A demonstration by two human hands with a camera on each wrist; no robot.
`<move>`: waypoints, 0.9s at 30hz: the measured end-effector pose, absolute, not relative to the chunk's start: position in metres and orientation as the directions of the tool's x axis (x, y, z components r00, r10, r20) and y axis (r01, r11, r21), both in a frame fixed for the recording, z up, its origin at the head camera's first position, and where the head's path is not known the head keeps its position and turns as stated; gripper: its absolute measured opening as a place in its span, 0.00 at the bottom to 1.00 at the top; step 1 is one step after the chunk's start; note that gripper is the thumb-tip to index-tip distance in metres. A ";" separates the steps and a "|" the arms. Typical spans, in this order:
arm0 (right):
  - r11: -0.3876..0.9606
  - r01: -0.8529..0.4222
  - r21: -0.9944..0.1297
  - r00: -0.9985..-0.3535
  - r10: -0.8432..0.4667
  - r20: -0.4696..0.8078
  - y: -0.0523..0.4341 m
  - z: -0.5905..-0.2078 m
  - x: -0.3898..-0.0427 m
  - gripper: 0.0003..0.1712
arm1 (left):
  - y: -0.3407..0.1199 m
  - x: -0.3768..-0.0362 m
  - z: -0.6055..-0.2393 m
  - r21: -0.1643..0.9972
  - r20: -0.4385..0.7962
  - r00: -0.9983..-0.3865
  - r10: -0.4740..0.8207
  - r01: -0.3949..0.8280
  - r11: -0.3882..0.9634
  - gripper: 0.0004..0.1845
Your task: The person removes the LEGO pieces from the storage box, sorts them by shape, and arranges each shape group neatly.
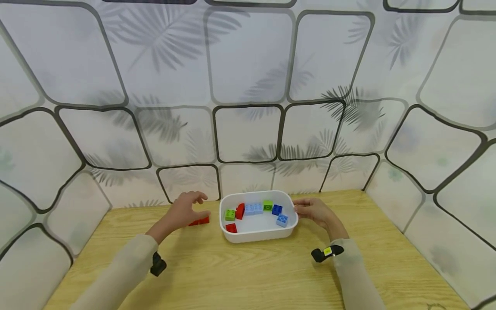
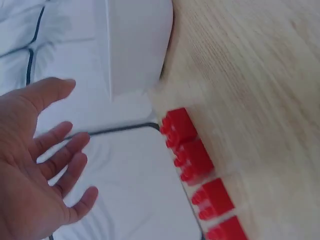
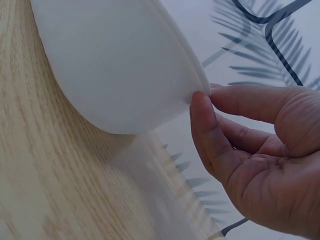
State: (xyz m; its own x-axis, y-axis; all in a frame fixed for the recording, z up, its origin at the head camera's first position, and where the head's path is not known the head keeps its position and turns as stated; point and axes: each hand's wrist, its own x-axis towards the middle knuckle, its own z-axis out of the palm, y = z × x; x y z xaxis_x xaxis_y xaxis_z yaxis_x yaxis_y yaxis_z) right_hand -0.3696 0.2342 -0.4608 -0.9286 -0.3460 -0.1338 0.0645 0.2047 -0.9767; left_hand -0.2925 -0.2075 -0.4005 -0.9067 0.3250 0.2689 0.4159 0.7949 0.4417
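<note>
A white tray (image 1: 255, 236) stands on the table with several toy building bricks inside. My right hand (image 1: 315, 211) pinches the tray's rim at its right end; in the right wrist view the thumb and fingertips (image 3: 201, 102) meet on the edge. To the tray's left, my left hand (image 1: 185, 211) hovers with fingers spread and loosely bent, nothing between them. Beneath and beside it lies a row of red building bricks (image 1: 199, 221), partly hidden by the hand in the head view. The left wrist view shows these bricks (image 2: 195, 159) end to end, apart from the fingers.
Inside the tray are green bricks (image 1: 230, 215), red bricks (image 1: 231, 227), light blue bricks (image 1: 253, 209) and a dark blue brick (image 1: 277, 209). A patterned cloth wall (image 1: 248, 137) rises behind the wooden table (image 1: 240, 275) and along both sides.
</note>
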 end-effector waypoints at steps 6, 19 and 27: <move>0.194 0.062 -0.979 -0.927 -0.351 -0.128 0.236 -0.464 -0.371 0.28 | -0.170 -0.303 -0.394 0.320 0.146 -0.858 0.493 0.513 0.797 0.20; 0.206 0.053 -0.977 -0.928 -0.352 -0.125 0.235 -0.466 -0.370 0.28 | -0.130 -0.327 -0.401 0.277 -0.080 -0.846 0.527 0.489 0.827 0.18; 0.198 0.053 -0.979 -0.928 -0.352 -0.122 0.236 -0.466 -0.371 0.28 | -0.124 -0.331 -0.413 0.221 -0.064 -0.820 0.569 0.544 0.809 0.14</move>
State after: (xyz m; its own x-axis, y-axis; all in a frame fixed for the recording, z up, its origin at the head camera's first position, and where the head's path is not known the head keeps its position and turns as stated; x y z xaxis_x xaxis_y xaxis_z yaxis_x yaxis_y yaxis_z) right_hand -0.3707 0.2359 -0.4656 -0.9281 -0.3518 -0.1220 0.0534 0.1985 -0.9787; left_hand -0.3307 -0.1243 -0.4131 -0.8200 0.5688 -0.0639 0.5443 0.8093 0.2208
